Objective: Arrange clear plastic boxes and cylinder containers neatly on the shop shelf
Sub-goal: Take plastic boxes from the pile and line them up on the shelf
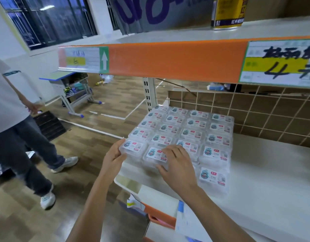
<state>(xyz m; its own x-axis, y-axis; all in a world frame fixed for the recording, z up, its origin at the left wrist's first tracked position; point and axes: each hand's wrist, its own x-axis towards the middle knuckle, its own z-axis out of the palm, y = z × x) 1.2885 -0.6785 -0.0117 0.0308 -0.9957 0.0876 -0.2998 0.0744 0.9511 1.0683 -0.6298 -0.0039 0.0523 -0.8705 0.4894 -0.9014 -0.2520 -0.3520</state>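
— Where has the stock got to, from where you stand?

— It's on the lower shelf, towards its left end. The clear boxes sit in a tight block of rows, stacked, with the labels up. One yellow can stands on the shelf above, well apart from them.

— And the hands?

— The left hand grips the corner box at the front left, fingers curled round its outer edge. The right hand lies on the next box, with its fingers spread flat on the lid and the thumb against the near wall.

— Squaring up the front row, you reckon?

— I'd say so. Those boxes look light, thin-walled and slick. I'd guess a hard squeeze would buckle a lid, and a careless shove could skate a whole stack out of line. They're best held by the side walls near the corners, not by the middle of the lid.

— Anyone in the way?

— Another person stands off to the left, well apart from the shelf.
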